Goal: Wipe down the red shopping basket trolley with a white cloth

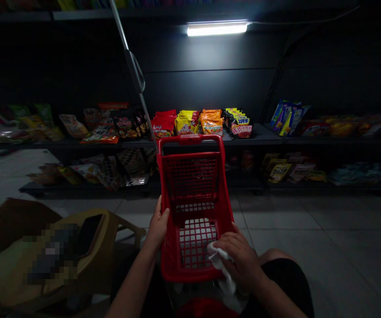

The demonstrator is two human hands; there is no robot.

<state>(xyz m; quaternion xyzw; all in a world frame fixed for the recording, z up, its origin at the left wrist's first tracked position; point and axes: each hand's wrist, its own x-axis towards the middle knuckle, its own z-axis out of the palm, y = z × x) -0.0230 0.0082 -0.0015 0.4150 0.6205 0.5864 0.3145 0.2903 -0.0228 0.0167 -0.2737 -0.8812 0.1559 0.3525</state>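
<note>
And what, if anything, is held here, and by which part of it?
The left hand holds the red cart by its left side rim. The right hand holds a white cloth by a bunched part, at the cart's right side.

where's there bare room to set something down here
Bare floor tiles show right of the red cart, past the knee. The shelf behind has a gap between black noodle packs and blue bags. The cart's mesh bottom looks bare, though the right hand and white cloth crowd its near right corner. Crowded: the stool, holding a phone-like object.

The front red packet [160,131] bears the characters "牛肉面".
</note>
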